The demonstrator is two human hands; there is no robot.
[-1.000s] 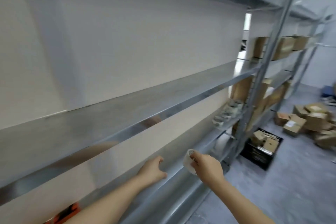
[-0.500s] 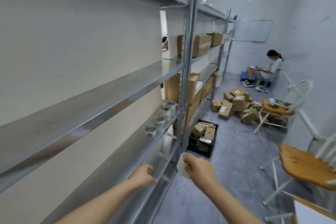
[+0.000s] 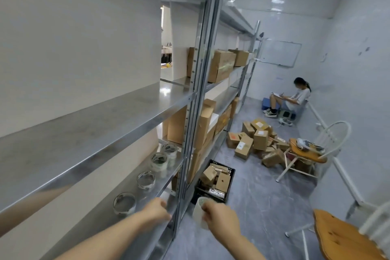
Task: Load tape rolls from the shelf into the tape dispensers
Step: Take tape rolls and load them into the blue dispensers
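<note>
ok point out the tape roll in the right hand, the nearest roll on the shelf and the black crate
tape roll in right hand (image 3: 198,213): head view, on its pale outer side
nearest roll on shelf (image 3: 124,203): head view, on its front wall
black crate (image 3: 231,177): head view, on its right rim

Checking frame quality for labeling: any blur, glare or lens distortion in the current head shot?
Head view: both hands, left and right, and the tape roll in the right one are softly motion-blurred; wide-angle bending curves the shelf upright; ceiling-light glare on the wall and a sheen on the shelf; the far boxes stay fairly sharp.
</note>
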